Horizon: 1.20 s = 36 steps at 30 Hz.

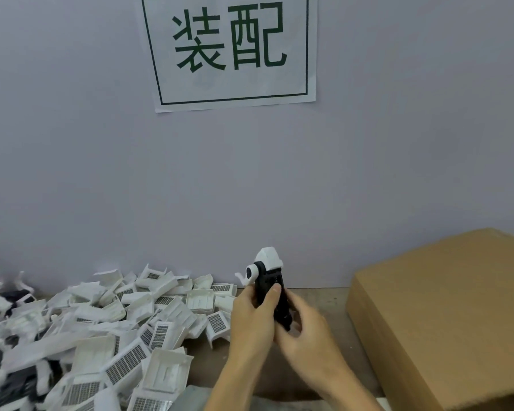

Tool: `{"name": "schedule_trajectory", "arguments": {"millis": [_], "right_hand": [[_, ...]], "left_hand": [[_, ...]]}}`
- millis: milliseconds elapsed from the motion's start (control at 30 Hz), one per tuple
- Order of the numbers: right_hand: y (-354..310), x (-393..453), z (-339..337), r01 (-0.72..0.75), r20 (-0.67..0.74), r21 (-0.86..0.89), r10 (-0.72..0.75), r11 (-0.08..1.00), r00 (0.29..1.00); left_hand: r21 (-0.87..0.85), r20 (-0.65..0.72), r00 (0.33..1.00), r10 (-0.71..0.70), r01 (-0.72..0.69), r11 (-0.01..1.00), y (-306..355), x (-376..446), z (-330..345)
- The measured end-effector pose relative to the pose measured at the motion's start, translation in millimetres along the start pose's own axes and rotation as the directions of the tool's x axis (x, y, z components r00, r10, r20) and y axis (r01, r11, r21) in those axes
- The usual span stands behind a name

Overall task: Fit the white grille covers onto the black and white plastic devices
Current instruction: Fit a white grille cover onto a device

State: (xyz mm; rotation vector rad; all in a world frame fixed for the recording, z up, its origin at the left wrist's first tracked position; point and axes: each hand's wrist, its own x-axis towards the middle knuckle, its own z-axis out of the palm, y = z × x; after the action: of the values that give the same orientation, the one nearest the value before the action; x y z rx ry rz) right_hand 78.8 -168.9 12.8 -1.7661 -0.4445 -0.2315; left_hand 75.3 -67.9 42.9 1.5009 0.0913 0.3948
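Both hands meet around one device (269,287), held upright above the table (324,310). The left hand (251,317) wraps its fingers round the lower body, its thumb (272,295) pressed flat on the black front. The right hand (304,333) curls round the device from the other side, gripping its lower end; its fingertips are hidden behind the body.

The device is a narrow black casing, taller than it is wide, with small slots on its front. A white angular cap sits on top, and a round white-rimmed knob with a thin white hook juts from its upper left side. I cannot tell whether a grille cover is already on it.

Left of the device, a heap of white grille covers (125,330) spreads over the table, many showing a grey mesh panel. Right of the device lies a flat cardboard box (445,315). Behind the device rises a pale wall (101,173), and high above it hangs a paper sign (232,51) with dark green characters in a frame.
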Motion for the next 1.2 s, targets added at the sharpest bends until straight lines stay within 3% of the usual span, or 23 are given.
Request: {"name": "schedule_trajectory", "arguments": {"millis": [100, 167, 267, 333, 400, 467, 500, 533, 600, 667, 733, 767, 833, 900, 933, 1100, 1200], "right_hand": [[-0.6, 4.5, -7.7, -0.076, -0.054, 0.301, 0.097, 0.951, 0.994], [-2.7, 8.1, -9.7, -0.081, -0.197, 0.339, 0.155, 0.937, 0.968], [-5.1, 11.0, -12.5, -0.106, -0.432, 0.290, 0.229, 0.951, 0.872], [-7.2, 11.3, -11.3, -0.141, -0.492, 0.331, 0.298, 0.933, 0.818], [-9.4, 10.7, -9.4, -0.183, -0.532, 0.298, 0.322, 0.937, 0.783], [-13.2, 9.0, -7.4, -0.118, -0.477, 0.270, 0.239, 0.956, 0.846], [-16.1, 8.0, -7.1, -0.056, -0.393, 0.305, 0.179, 0.951, 0.902], [-18.0, 7.2, -7.7, -0.009, -0.288, 0.334, 0.111, 0.943, 0.951], [-23.5, 5.0, -8.0, 0.063, -0.188, 0.283, -0.009, 0.957, 0.982], [-21.5, 6.2, -6.1, 0.080, -0.326, 0.135, -0.032, 0.988, 0.945], [-17.9, 5.2, -3.0, -0.062, -0.384, 0.051, 0.077, 0.997, 0.920], [-15.6, 4.5, -1.6, -0.170, -0.319, 0.090, 0.190, 0.981, 0.929], [-13.4, 2.7, 1.3, -0.352, -0.051, 0.280, 0.380, 0.893, 0.924], [-16.5, -0.8, 6.3, -0.448, 0.209, 0.423, 0.396, 0.788, 0.894], [-16.7, -1.6, 8.9, -0.449, 0.262, 0.438, 0.367, 0.779, 0.892], [-13.1, 0.1, 16.6, -0.407, 0.196, 0.379, 0.357, 0.832, 0.913], [-10.8, 0.7, 17.3, -0.389, 0.234, 0.451, 0.314, 0.803, 0.920]], "left_hand": [[0.325, 0.091, 0.988, 0.126, -0.149, 0.934, -3.8, 0.7, -5.3], [0.569, 0.257, 0.944, 0.208, -0.322, 0.757, -8.3, -4.7, -1.1], [0.652, 0.357, 0.902, 0.243, -0.427, 0.627, -9.4, -11.7, 8.3], [0.675, 0.383, 0.883, 0.271, -0.468, 0.570, -8.6, -13.5, 12.7], [0.757, 0.424, 0.864, 0.272, -0.503, 0.418, -10.2, -16.8, 17.2], [0.844, 0.379, 0.897, 0.226, -0.435, 0.314, -14.4, -17.0, 19.7], [0.854, 0.274, 0.933, 0.233, -0.348, 0.388, -13.8, -16.3, 17.9], [0.803, 0.128, 0.961, 0.245, -0.245, 0.543, -11.2, -14.2, 14.5], [0.497, -0.132, 0.975, 0.180, -0.092, 0.863, -4.7, -6.8, 2.1], [0.122, -0.243, 0.969, 0.045, -0.015, 0.992, -0.7, 1.4, -11.9], [-0.246, -0.242, 0.958, -0.153, 0.092, 0.965, 0.2, 9.3, -23.3], [-0.411, -0.189, 0.954, -0.234, 0.139, 0.901, 0.2, 12.0, -26.7], [-0.609, -0.078, 0.949, -0.306, 0.198, 0.768, -0.3, 13.3, -30.0], [-0.666, -0.006, 0.937, -0.350, 0.258, 0.700, -1.4, 12.3, -29.9], [-0.659, 0.029, 0.936, -0.352, 0.283, 0.697, -2.4, 11.4, -28.5], [-0.639, 0.160, 0.950, -0.269, 0.307, 0.706, -1.9, 3.4, -21.3], [-0.636, 0.219, 0.942, -0.256, 0.336, 0.695, -2.7, 1.7, -20.2]]}}
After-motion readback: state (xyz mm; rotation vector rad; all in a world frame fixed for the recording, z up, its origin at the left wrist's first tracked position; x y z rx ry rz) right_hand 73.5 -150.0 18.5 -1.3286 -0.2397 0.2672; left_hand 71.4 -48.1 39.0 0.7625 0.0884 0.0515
